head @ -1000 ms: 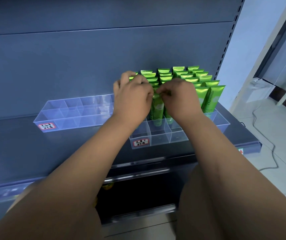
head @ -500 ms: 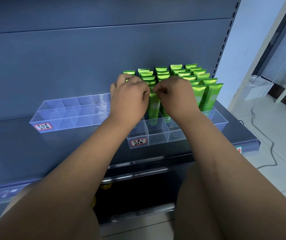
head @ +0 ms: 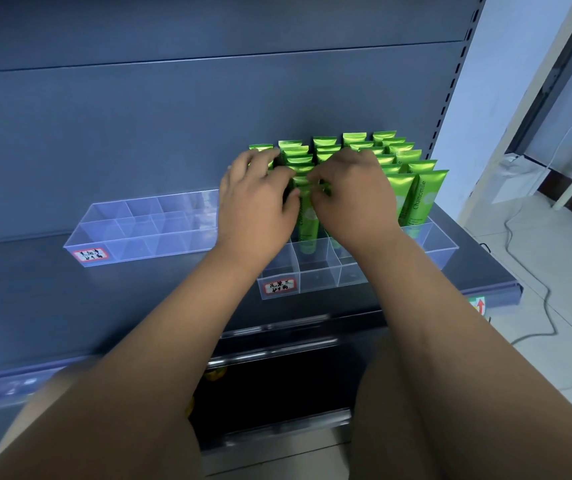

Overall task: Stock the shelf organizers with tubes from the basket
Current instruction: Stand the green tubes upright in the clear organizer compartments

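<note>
A clear shelf organizer (head: 445, 244) at the right holds several upright green tubes (head: 423, 195) in rows; its front compartments hold none. One green tube (head: 308, 221) stands in a middle compartment between my hands. My left hand (head: 255, 209) pinches the tube's top edge from the left with thumb and forefinger, its other fingers spread toward the back tubes. From the right, my right hand (head: 355, 199) pinches the same top edge with curled fingers. A second clear organizer (head: 139, 233) stands to the left with nothing in it. The basket is out of view.
Both organizers sit on a dark grey shelf (head: 35, 299) against a grey back panel, each with a red-framed label on its front. A lower shelf edge (head: 277, 341) runs below. At the right are a tiled floor, a cable (head: 533, 306) and a white box.
My left hand's fingers have spread apart from a tighter curl. Both hands stay at the top of the same tube, which has not visibly shifted in its compartment.
</note>
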Available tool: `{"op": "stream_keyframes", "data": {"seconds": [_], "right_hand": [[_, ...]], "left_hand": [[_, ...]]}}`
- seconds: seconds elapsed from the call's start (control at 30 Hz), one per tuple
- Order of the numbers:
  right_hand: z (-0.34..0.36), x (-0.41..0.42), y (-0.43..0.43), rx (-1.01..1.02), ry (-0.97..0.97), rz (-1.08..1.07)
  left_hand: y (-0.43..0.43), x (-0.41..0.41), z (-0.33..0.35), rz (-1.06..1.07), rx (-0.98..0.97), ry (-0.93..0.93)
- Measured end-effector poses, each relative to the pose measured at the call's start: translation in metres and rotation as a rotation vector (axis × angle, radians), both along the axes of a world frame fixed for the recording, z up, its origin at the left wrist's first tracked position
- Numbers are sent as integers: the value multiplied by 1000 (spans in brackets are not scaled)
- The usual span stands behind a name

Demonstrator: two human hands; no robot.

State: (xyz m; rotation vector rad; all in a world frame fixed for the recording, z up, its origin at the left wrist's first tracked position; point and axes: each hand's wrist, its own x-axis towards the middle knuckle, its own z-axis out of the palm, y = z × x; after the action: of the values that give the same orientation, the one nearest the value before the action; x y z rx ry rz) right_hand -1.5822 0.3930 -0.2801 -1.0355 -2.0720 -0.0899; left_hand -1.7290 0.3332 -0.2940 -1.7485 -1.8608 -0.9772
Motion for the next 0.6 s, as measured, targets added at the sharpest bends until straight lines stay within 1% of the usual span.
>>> {"op": "stream_keyframes", "data": {"seconds": [0.1, 0.17, 0.3, 0.4, 0.47, 0.6], "right_hand": [[6, -4, -13, 73, 18, -32], [6, -12, -28, 88, 35, 15], [-1, -38, -71, -10, 0, 153], [1, -70, -116, -92, -12, 262], [6, -100, -157, -95, -36, 359], [4, -172, -264, -93, -134, 638]], "left_hand": [[-18, -1, 3, 89, -2, -28], [-39, -7, 7, 178, -38, -39], [-100, -31, 9, 376, -108, 15], [-171, -54, 5, 551, -126, 40], [-228, -70, 0, 666, -129, 17], [-356, -95, -13, 931, -156, -27]]}}
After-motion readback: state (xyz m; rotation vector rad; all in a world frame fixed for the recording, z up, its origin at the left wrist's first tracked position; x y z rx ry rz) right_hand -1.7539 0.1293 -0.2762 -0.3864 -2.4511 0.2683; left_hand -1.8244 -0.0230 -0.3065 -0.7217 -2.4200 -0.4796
